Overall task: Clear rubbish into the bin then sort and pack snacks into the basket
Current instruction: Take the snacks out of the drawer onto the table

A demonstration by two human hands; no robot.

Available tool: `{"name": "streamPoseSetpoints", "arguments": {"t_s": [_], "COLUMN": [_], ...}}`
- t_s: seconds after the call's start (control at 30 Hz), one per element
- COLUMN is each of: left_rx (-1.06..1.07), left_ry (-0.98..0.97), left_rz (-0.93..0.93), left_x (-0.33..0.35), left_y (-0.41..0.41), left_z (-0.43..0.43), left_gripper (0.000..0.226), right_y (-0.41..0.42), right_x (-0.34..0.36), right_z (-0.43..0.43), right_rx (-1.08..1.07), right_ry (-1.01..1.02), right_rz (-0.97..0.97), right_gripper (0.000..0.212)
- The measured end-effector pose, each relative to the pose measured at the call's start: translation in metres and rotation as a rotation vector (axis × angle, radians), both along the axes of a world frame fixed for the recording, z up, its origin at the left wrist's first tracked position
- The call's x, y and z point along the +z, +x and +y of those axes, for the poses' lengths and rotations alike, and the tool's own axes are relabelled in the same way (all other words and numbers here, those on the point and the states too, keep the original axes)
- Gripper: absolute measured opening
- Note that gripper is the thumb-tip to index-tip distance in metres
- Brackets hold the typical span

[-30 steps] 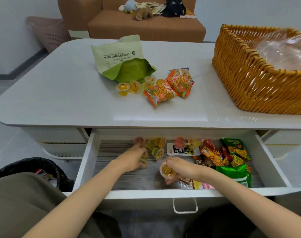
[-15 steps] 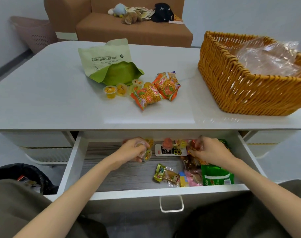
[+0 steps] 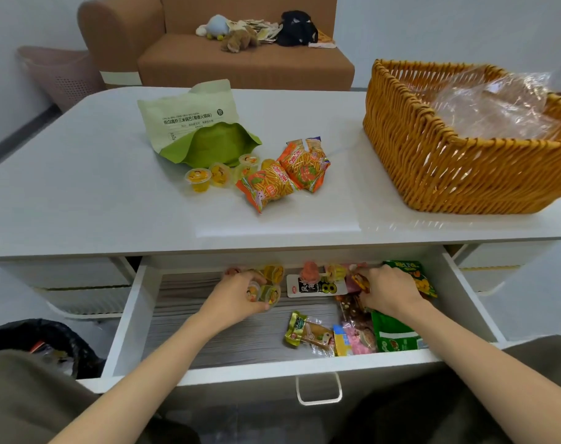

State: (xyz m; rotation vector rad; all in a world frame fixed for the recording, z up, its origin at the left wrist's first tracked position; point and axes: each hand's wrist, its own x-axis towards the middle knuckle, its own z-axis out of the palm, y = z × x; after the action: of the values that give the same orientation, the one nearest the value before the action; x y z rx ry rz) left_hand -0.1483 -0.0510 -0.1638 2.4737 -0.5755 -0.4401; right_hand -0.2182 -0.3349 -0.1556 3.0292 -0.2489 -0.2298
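Observation:
Both hands are inside the open white drawer (image 3: 128,318) under the table. My left hand (image 3: 237,294) curls round several small jelly cups (image 3: 268,293) at the drawer's back. My right hand (image 3: 389,291) pinches a small orange-red snack packet (image 3: 360,281) at the back right, beside a green packet (image 3: 412,274). More packets (image 3: 311,333) lie at the drawer's front right. On the table sit a green pouch (image 3: 192,126), jelly cups (image 3: 205,179) and two orange snack bags (image 3: 285,177). The wicker basket (image 3: 448,168) stands at the right, holding a clear plastic bag (image 3: 493,107).
A bin lined with a black bag (image 3: 48,341) stands at my lower left. Behind the table is a brown sofa (image 3: 240,62) with soft toys, and a pink basket (image 3: 61,72) sits on the floor at the far left. The drawer's handle (image 3: 319,387) faces me.
My right hand moved from the drawer's front middle to the back right and let go of a jelly cup. My left hand gathered jelly cups at the back. The view shifted slightly.

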Motion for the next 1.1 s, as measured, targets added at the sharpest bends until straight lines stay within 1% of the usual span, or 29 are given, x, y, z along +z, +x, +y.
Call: {"name": "streamPoseSetpoints", "arguments": {"t_s": [0.1, 0.13, 0.2, 0.27, 0.33, 0.4, 0.43, 0.47, 0.53, 0.57, 0.63, 0.7, 0.73, 0.77, 0.8, 0.87, 0.9, 0.93, 1.0, 1.1], "left_rx": [0.001, 0.008, 0.011, -0.019, -0.05, -0.042, -0.036, -0.031, -0.023, -0.016, 0.004, 0.005, 0.004, 0.006, 0.012, 0.032, 0.043, 0.049, 0.074, 0.097], "left_ry": [0.033, 0.028, -0.007, -0.039, -0.057, -0.115, -0.156, -0.204, -0.303, -0.343, -0.417, -0.491, -0.512, -0.518, -0.518, -0.492, -0.47, -0.459, -0.486, -0.544], "left_rz": [-0.025, -0.02, 0.015, 0.077, 0.13, 0.177, 0.192, 0.197, 0.162, 0.127, 0.051, 0.041, 0.054, 0.063, 0.063, 0.023, -0.009, -0.034, -0.041, -0.08], "left_x": [0.002, 0.004, 0.009, 0.02, 0.035, 0.055, 0.067, 0.08, 0.103, 0.112, 0.124, 0.126, 0.123, 0.119, 0.113, 0.099, 0.094, 0.089, 0.081, 0.068], "left_y": [-0.001, -0.002, -0.003, -0.007, -0.011, -0.015, -0.017, -0.018, -0.017, -0.014, -0.005, 0.006, 0.012, 0.018, 0.024, 0.036, 0.04, 0.045, 0.054, 0.067], "left_z": [-0.001, -0.001, 0.0, 0.0, 0.0, -0.001, -0.002, -0.003, -0.005, -0.006, -0.012, -0.026, -0.035, -0.044, -0.053, -0.067, -0.071, -0.075, -0.082, -0.091], "left_gripper": [0.045, 0.043, 0.039, 0.035, 0.035, 0.036, 0.037, 0.038, 0.04, 0.041, 0.038, 0.027, 0.021, 0.018, 0.018, 0.011, 0.013, 0.019, 0.028, 0.027], "right_y": [-0.001, -0.002, -0.005, -0.007, -0.007, -0.005, -0.005, -0.004, -0.002, 0.0, 0.008, 0.021, 0.027, 0.032, 0.038, 0.052, 0.059, 0.067, 0.081, 0.099], "right_x": [0.012, 0.016, 0.026, 0.042, 0.064, 0.084, 0.092, 0.099, 0.112, 0.117, 0.12, 0.114, 0.11, 0.105, 0.099, 0.084, 0.077, 0.07, 0.059, 0.052], "right_z": [0.006, 0.009, 0.018, 0.026, 0.032, 0.033, 0.032, 0.031, 0.03, 0.029, 0.028, 0.026, 0.026, 0.025, 0.024, 0.02, 0.019, 0.02, 0.022, 0.026], "right_rx": [0.046, 0.07, 0.109, 0.117, 0.103, 0.046, 0.002, -0.029, -0.039, -0.049, -0.116, -0.183, -0.174, -0.128, -0.053, 0.11, 0.178, 0.229, 0.278, 0.237], "right_ry": [-0.055, -0.045, 0.051, 0.241, 0.557, 0.901, 1.023, 1.1, 1.2, 1.251, 1.314, 1.286, 1.202, 1.052, 0.852, 0.465, 0.336, 0.253, 0.188, 0.207], "right_rz": [-0.074, -0.083, -0.09, -0.073, -0.055, -0.072, -0.077, -0.083, -0.116, -0.153, -0.297, -0.523, -0.65, -0.767, -0.851, -0.9, -0.904, -0.903, -0.89, -0.852], "right_gripper": [0.044, 0.044, 0.039, 0.028, 0.015, 0.019, 0.023, 0.024, 0.019, 0.016, 0.016, 0.017, 0.017, 0.019, 0.022, 0.029, 0.031, 0.03, 0.024, 0.027]}}
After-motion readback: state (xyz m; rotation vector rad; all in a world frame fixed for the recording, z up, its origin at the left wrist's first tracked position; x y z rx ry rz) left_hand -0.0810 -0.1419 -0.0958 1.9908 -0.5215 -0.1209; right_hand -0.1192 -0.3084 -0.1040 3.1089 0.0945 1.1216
